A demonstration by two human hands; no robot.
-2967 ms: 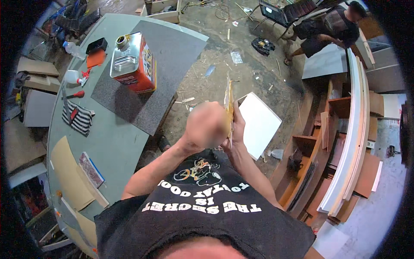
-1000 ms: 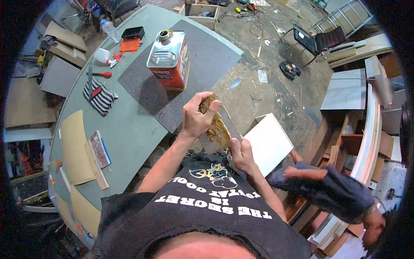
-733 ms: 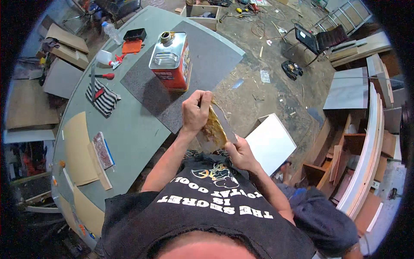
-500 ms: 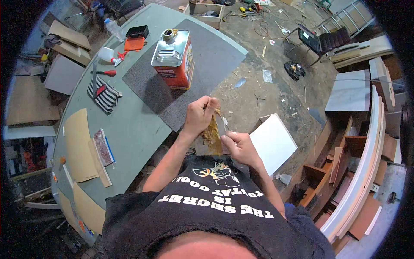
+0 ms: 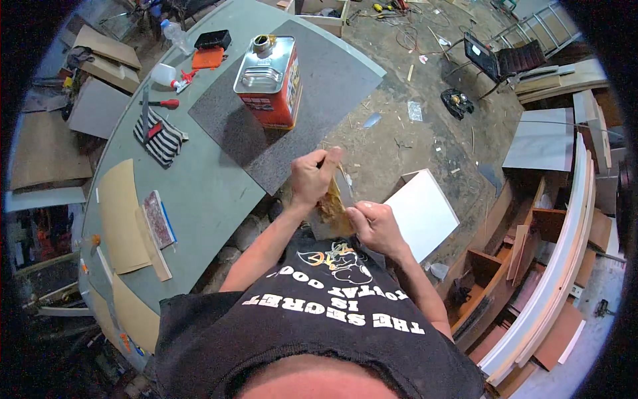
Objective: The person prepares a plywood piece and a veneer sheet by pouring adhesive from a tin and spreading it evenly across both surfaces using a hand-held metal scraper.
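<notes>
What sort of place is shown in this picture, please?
Probably a woodworking or furniture workshop: long boards and a wooden frame with compartments lie at the right, and a large metal can stands on a grey sheet over a green worktable.

Two bare hands [image 5: 311, 179] [image 5: 379, 229], one metal can [image 5: 268, 83], one striped pouch [image 5: 163, 143], one spray bottle [image 5: 163, 75] and one clear bottle [image 5: 175, 36] are shown.

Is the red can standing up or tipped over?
Upright: the red can has its silver top facing up, its bottom on the grey sheet.
</notes>
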